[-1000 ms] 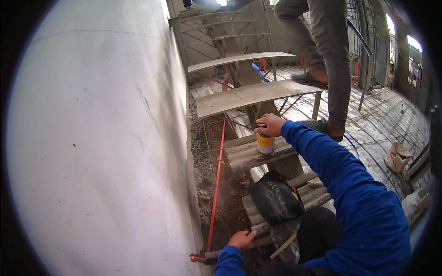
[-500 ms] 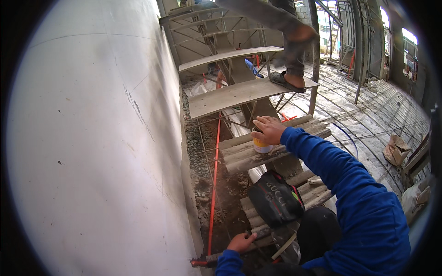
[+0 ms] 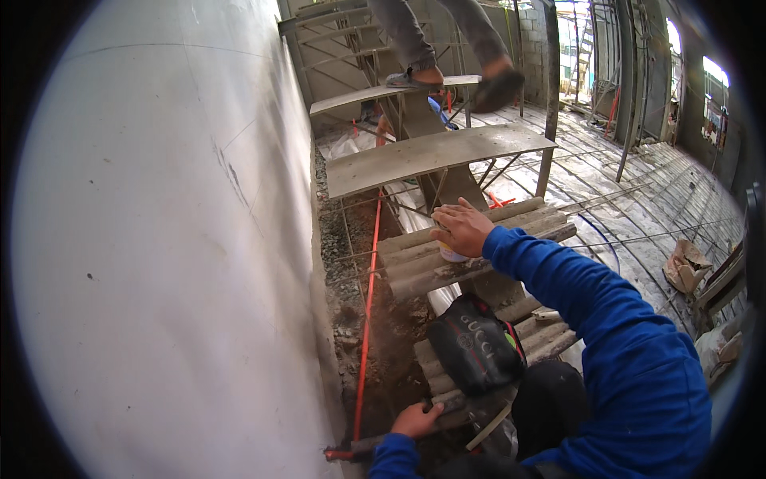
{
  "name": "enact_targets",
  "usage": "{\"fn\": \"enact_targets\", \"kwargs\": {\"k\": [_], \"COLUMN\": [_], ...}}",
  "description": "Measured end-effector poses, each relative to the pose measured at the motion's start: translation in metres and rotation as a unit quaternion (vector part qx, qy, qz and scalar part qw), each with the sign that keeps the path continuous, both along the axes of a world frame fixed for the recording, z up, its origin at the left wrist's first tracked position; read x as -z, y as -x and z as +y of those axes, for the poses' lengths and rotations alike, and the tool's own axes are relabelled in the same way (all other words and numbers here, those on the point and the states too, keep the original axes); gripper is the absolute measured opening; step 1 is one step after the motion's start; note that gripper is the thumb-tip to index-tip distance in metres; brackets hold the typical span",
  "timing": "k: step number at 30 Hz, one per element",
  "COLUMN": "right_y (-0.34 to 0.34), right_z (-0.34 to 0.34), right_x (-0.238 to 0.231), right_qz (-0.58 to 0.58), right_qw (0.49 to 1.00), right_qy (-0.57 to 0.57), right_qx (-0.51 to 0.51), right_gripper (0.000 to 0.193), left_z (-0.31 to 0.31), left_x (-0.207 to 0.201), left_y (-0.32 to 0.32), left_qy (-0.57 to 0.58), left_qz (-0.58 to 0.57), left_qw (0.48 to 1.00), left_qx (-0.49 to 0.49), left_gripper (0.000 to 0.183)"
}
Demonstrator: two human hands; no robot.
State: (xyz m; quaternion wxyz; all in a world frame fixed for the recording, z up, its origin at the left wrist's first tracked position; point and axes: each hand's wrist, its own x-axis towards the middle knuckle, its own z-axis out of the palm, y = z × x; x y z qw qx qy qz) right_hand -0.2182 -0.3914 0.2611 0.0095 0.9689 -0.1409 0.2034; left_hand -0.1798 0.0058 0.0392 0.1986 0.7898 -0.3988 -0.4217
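My right hand (image 3: 464, 228) lies over the top of a small white-and-yellow can (image 3: 452, 254), its fingers stretched out flat. The can stands on a step of ridged wooden-looking slats (image 3: 411, 275), and my hand hides most of it. Down at the lower middle, my left hand (image 3: 415, 421) is closed at the edge of the lowest step, beside a dark bar-like piece (image 3: 452, 402). What exactly its fingers hold is hidden. Between my hands a black bag (image 3: 476, 343) rests on the lower slats (image 3: 546, 339).
A white wall (image 3: 159, 239) rises along the left. Beside it an orange pipe (image 3: 367, 319) runs over rubble. Ahead, another person's legs (image 3: 403, 36) climb the bare steps (image 3: 439, 156). Rebar mesh over white sheeting (image 3: 638, 207) covers the right, with a crumpled brown bag (image 3: 687, 266).
The other person has stepped up and left onto the higher step, the rear foot lifting. My right hand has settled further over the can. My left hand stays about where it was.
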Motion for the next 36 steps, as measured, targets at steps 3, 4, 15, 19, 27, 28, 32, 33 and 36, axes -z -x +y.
{"fn": "enact_targets", "kwargs": {"k": [3, 4, 15, 19, 27, 28, 32, 33, 36], "right_y": [0.003, 0.005, 0.027, 0.016, 0.005, 0.006, 0.010, 0.010, 0.008], "right_z": [0.004, 0.003, -0.033, -0.039, -0.048, -0.046, -0.042, -0.043, -0.052], "right_x": [-0.004, -0.009, -0.069, -0.062, -0.059, -0.059, -0.057, -0.057, -0.052], "right_qz": [-0.015, -0.017, 0.009, 0.089, 0.106, 0.105, 0.069, 0.050, 0.045], "right_qw": [1.000, 1.000, 0.991, 0.980, 0.914, 0.900, 0.832, 0.812, 0.786], "right_qy": [-0.002, -0.022, -0.110, -0.126, -0.336, -0.364, -0.503, -0.534, -0.571], "right_qx": [-0.014, -0.008, 0.072, 0.126, 0.203, 0.217, 0.223, 0.230, 0.233], "right_gripper": [0.050, 0.048, 0.059, 0.075, 0.083, 0.076, 0.054, 0.049, 0.039], "left_z": [0.006, 0.007, 0.002, 0.001, 0.003, 0.003, 0.003, 0.002, 0.001], "left_x": [-0.008, -0.009, 0.013, 0.009, 0.012, 0.012, 0.008, 0.008, 0.007], "left_y": [0.007, 0.007, -0.002, -0.006, -0.007, -0.007, -0.008, -0.008, -0.008], "left_qy": [-0.007, -0.004, 0.034, 0.030, 0.022, 0.019, 0.033, 0.028, 0.008], "left_qz": [-0.009, -0.021, -0.026, 0.012, 0.066, 0.066, 0.061, 0.071, 0.073], "left_qw": [1.000, 1.000, 0.999, 0.999, 0.998, 0.998, 0.998, 0.997, 0.997], "left_qx": [-0.016, -0.016, 0.020, 0.021, -0.004, -0.009, -0.001, 0.000, 0.002], "left_gripper": [0.086, 0.086, 0.085, 0.084, 0.084, 0.084, 0.084, 0.083, 0.083]}}
